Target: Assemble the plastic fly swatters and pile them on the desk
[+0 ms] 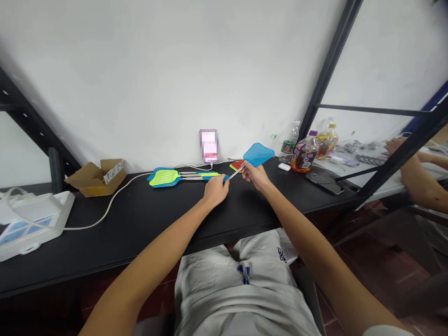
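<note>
A blue fly swatter (258, 154) is held over the black table (140, 219), its mesh head raised toward the back right. My left hand (215, 190) is closed round its blue handle end. My right hand (255, 175) pinches the thin metal shaft just below the head. A green fly swatter (164, 177) lies flat on top of another blue one to the left, handles pointing right. A red and yellow piece (236, 164) lies behind my right hand.
An open cardboard box (96, 177) sits at the back left. A white power strip (31, 219) with a cable lies at the far left. A phone (208, 145) leans on the wall. Bottles (304, 154) stand right. Another person's arm (420, 172) is at the far right.
</note>
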The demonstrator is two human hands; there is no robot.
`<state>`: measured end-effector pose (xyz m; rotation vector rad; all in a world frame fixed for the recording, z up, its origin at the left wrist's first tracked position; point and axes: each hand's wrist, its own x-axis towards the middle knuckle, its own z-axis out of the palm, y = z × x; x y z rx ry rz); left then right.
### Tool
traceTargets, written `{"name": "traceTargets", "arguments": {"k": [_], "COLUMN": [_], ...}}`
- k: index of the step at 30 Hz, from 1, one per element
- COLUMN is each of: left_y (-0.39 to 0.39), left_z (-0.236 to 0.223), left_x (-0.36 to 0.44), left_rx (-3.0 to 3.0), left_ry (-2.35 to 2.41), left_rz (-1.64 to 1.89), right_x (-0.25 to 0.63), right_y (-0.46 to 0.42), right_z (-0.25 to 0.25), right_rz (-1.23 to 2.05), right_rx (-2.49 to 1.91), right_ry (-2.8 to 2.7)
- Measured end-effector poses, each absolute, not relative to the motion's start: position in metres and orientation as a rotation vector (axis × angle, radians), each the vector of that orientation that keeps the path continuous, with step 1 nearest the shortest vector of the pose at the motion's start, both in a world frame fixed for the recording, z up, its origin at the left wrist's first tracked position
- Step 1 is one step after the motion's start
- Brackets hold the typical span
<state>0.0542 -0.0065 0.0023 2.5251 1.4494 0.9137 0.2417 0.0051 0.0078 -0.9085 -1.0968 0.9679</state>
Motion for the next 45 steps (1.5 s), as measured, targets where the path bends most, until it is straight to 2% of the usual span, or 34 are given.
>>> {"name": "traceTargets", "arguments": {"k": [8,16,45], "left_y": [0.001,0.000,-0.003], "left_z": [-0.002,0.002,0.001], "left_x": [0.051,0.048,0.050], "left_rx": [2.499,2.460,2.571], "left_ry": [1.652,1.766,1.711], "left_rz": [0.725,0.537,0.451], "right_x": [0.249,0.250,0.254], "right_y": [0.013,0.010,0.009], "right_z": [0.008,0.014,0.014], "right_rz": [0.771,0.732,0.731], "right_rx": [-0.941,-0.906,-0.945], "right_ry": [-0.810,-0.707,-0.690]}}
